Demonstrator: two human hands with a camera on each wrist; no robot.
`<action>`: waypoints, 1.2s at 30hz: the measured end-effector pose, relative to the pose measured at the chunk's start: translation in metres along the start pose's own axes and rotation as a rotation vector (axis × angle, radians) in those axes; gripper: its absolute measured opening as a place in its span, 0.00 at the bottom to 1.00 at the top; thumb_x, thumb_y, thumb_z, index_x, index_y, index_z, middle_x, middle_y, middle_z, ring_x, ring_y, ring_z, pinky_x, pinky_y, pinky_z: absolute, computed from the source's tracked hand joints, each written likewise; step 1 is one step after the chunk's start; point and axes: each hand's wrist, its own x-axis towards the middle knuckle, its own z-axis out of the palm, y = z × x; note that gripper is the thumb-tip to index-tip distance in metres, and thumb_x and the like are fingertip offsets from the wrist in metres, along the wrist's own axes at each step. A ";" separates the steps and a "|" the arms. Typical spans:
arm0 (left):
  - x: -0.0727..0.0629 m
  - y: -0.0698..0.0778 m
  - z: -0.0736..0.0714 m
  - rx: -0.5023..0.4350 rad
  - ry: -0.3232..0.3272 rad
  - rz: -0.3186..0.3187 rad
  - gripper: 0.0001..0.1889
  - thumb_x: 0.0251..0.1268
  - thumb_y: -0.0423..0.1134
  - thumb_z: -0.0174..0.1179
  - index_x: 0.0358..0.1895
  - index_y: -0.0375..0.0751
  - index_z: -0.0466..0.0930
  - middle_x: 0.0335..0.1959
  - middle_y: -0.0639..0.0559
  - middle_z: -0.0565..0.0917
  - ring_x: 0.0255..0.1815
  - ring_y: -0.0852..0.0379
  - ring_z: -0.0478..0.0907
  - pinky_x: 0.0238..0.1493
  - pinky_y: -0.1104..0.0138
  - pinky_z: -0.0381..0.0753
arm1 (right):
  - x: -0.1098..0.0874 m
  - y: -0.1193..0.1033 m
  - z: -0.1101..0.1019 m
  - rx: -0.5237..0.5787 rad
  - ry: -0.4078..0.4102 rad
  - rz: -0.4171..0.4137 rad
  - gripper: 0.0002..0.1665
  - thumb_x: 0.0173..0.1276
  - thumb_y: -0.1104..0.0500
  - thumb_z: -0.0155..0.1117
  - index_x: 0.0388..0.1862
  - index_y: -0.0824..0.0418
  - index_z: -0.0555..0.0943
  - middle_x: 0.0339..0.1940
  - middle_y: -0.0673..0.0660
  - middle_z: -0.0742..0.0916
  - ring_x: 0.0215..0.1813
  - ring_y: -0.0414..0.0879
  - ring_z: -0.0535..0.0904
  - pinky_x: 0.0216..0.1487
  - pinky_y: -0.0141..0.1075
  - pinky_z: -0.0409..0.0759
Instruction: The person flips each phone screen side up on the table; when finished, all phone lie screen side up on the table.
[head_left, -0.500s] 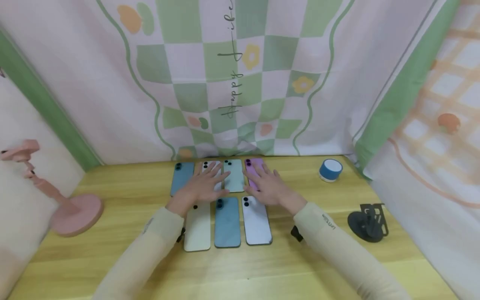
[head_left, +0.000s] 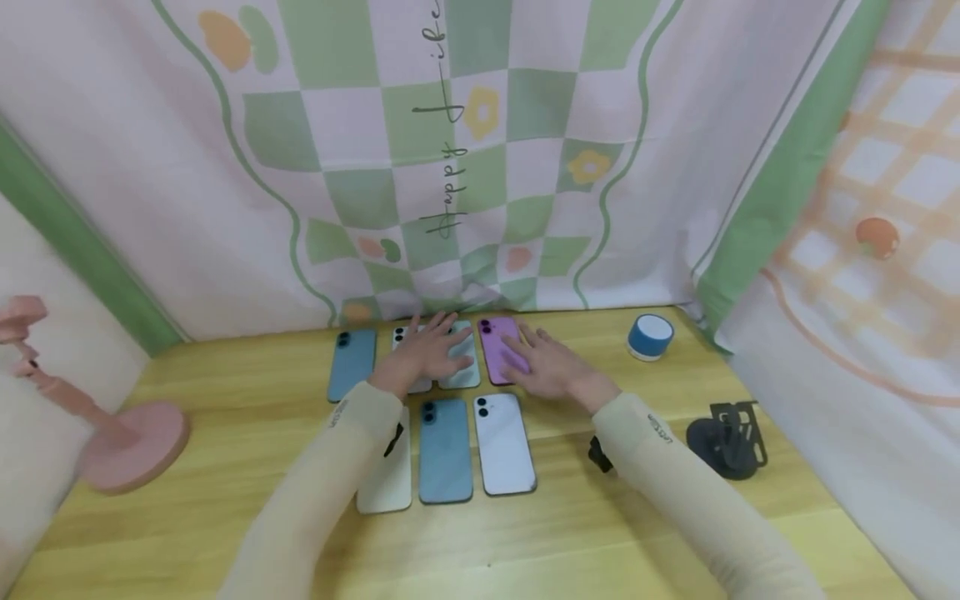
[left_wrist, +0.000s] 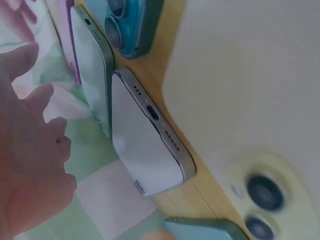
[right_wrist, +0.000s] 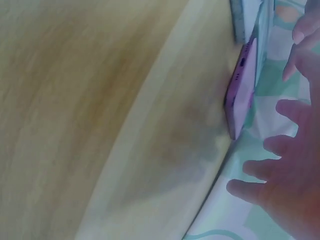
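Note:
My left hand (head_left: 422, 358), fingers spread, hovers over the back row, overlapping a white phone (head_left: 401, 335) and a pale green phone (head_left: 467, 377). In the left wrist view, air shows between that hand and the white phone (left_wrist: 145, 140). My right hand (head_left: 553, 367) is also spread, its fingertips overlapping the purple phone (head_left: 495, 346). Neither hand holds anything. A teal phone (head_left: 352, 365) lies at the row's left end. The front row has a cream phone (head_left: 386, 483) partly under my left sleeve, a blue phone (head_left: 446, 454) and a white phone (head_left: 505, 446).
A pink stand (head_left: 135, 446) is on the table's left side. To the right are a blue and white round container (head_left: 649, 337) and a black stand (head_left: 726, 442). A checked curtain (head_left: 480, 167) hangs along the table's back edge (head_left: 585, 312).
Relative to the phones, my left hand has shifted right, onto the pale green one. My right hand has drawn slightly right, baring more of the purple phone. The head view has turned a little.

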 end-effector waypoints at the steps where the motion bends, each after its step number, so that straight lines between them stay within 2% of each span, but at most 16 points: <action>1: 0.003 0.000 0.000 -0.005 0.000 -0.005 0.36 0.81 0.65 0.39 0.85 0.60 0.47 0.89 0.47 0.42 0.90 0.45 0.35 0.87 0.39 0.31 | 0.000 0.002 0.001 0.006 -0.008 -0.003 0.43 0.82 0.34 0.43 0.87 0.53 0.53 0.87 0.69 0.51 0.84 0.76 0.51 0.83 0.68 0.53; 5: 0.012 0.003 0.001 -0.010 0.008 -0.006 0.35 0.82 0.62 0.42 0.85 0.58 0.48 0.89 0.45 0.43 0.90 0.44 0.37 0.87 0.39 0.33 | 0.001 0.003 0.005 0.023 -0.028 -0.023 0.45 0.79 0.35 0.51 0.86 0.54 0.56 0.87 0.70 0.53 0.84 0.74 0.54 0.82 0.66 0.56; 8: 0.018 0.004 -0.001 -0.049 0.018 0.011 0.35 0.82 0.57 0.46 0.85 0.55 0.50 0.88 0.44 0.44 0.90 0.43 0.38 0.87 0.39 0.35 | 0.001 0.002 0.007 0.019 -0.041 -0.033 0.45 0.77 0.35 0.56 0.85 0.54 0.58 0.87 0.70 0.54 0.85 0.71 0.55 0.83 0.64 0.58; 14: 0.032 0.008 0.002 -0.129 0.043 0.007 0.36 0.78 0.51 0.56 0.84 0.55 0.55 0.88 0.46 0.50 0.90 0.44 0.42 0.86 0.39 0.38 | 0.002 -0.003 0.011 -0.003 -0.064 -0.062 0.45 0.77 0.38 0.59 0.84 0.55 0.60 0.86 0.69 0.56 0.85 0.69 0.57 0.83 0.62 0.59; 19: 0.046 0.016 0.007 -0.143 0.030 0.048 0.35 0.77 0.49 0.54 0.83 0.54 0.56 0.87 0.46 0.53 0.89 0.42 0.43 0.86 0.37 0.41 | 0.001 -0.002 0.009 -0.052 -0.083 -0.062 0.41 0.79 0.41 0.56 0.84 0.56 0.61 0.86 0.68 0.58 0.84 0.69 0.59 0.83 0.62 0.60; 22: 0.051 0.019 0.007 -0.147 0.028 0.038 0.35 0.76 0.47 0.54 0.83 0.54 0.57 0.87 0.47 0.53 0.90 0.43 0.43 0.86 0.37 0.41 | 0.002 0.000 0.006 -0.079 -0.065 -0.087 0.38 0.81 0.43 0.55 0.82 0.58 0.63 0.84 0.69 0.62 0.82 0.70 0.62 0.82 0.61 0.62; 28: 0.055 0.022 0.005 -0.173 0.030 0.026 0.37 0.70 0.40 0.53 0.83 0.54 0.57 0.87 0.45 0.54 0.90 0.43 0.42 0.86 0.38 0.38 | 0.005 -0.001 0.002 -0.095 -0.027 -0.140 0.35 0.79 0.48 0.59 0.79 0.61 0.68 0.81 0.71 0.68 0.80 0.67 0.68 0.81 0.59 0.66; 31: 0.056 0.023 0.005 -0.191 0.020 0.020 0.39 0.66 0.38 0.52 0.83 0.56 0.59 0.87 0.45 0.53 0.90 0.42 0.41 0.86 0.38 0.37 | 0.007 -0.002 0.003 -0.085 -0.041 -0.141 0.35 0.79 0.49 0.61 0.78 0.61 0.69 0.81 0.71 0.68 0.80 0.66 0.68 0.80 0.58 0.67; 36: 0.059 0.025 0.007 -0.220 0.019 0.025 0.39 0.65 0.37 0.52 0.82 0.55 0.60 0.87 0.45 0.55 0.90 0.41 0.42 0.86 0.37 0.38 | 0.008 -0.001 0.006 -0.098 -0.048 -0.136 0.34 0.78 0.50 0.62 0.78 0.62 0.69 0.80 0.72 0.69 0.80 0.66 0.69 0.80 0.57 0.68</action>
